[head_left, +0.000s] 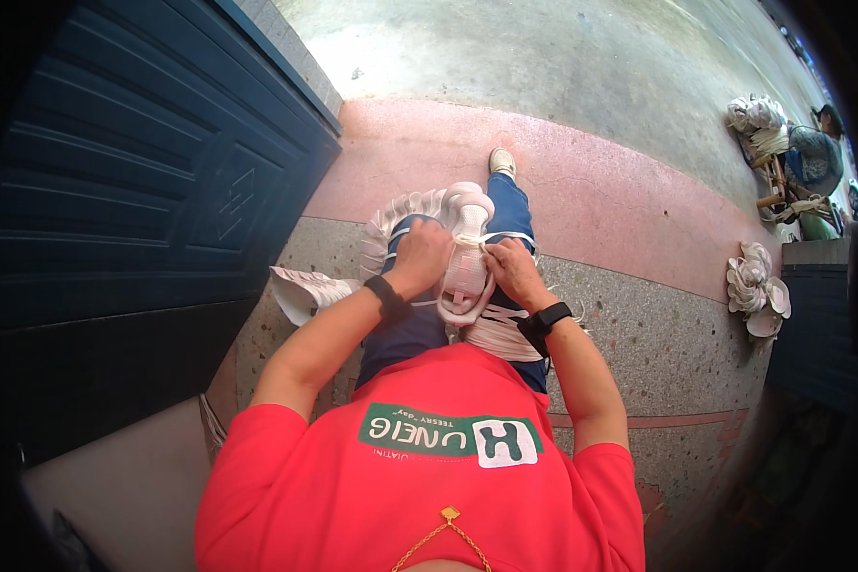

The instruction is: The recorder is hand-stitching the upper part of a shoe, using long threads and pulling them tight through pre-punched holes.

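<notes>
A white and pale pink shoe upper (466,272) lies across my lap between my knees, its toe pointing away from me. A cream shoelace (469,242) runs across its front, and a loose length trails to the right. My left hand (422,255) is closed at the upper's left side, its fingertips at the lace. On the other side, my right hand (516,271) pinches the lace between thumb and fingers. A row of nested white uppers (383,225) curves around my left thigh. More pale uppers (500,340) lie against my right thigh.
A dark blue panelled door (162,143) stands close on my left. Another white stack (307,289) is beside my left leg. Bundled white uppers (756,291) sit on the floor at right. Farther back, a person (814,160) sits near another white bundle (758,116).
</notes>
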The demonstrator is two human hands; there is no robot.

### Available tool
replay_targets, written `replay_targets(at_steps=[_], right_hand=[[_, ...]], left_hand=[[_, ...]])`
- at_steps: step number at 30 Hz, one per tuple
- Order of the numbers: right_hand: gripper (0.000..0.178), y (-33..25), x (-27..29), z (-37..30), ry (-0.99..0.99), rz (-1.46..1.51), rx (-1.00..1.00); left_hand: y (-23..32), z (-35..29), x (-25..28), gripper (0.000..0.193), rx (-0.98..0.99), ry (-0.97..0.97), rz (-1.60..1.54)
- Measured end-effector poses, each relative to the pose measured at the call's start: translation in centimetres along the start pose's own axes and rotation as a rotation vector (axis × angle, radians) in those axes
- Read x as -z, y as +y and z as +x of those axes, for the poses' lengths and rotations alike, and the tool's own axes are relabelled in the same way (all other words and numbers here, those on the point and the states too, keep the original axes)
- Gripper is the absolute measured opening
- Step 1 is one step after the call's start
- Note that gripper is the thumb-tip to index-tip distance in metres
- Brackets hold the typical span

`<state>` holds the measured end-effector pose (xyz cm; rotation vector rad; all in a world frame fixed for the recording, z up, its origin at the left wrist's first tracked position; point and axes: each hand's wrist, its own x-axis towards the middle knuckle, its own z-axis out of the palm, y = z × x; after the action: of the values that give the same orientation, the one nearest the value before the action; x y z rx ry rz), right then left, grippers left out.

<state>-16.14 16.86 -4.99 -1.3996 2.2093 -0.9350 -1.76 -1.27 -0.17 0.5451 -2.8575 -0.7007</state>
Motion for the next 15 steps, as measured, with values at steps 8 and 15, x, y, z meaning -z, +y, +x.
replay_targets(at_steps=[8,15], right_hand=[[0.013,-1.7,-0.7,-0.5,0.209,-0.06,0.104],[0.01,-3.4,0.6,1.5,-0.016,-0.606,0.301]], left_hand=[[2.1,6.8,-0.2,0.017,-0.1,-0.389,0.123],[-0.7,6.3,-1.2,0.019,0.067,-0.296,-0.464]])
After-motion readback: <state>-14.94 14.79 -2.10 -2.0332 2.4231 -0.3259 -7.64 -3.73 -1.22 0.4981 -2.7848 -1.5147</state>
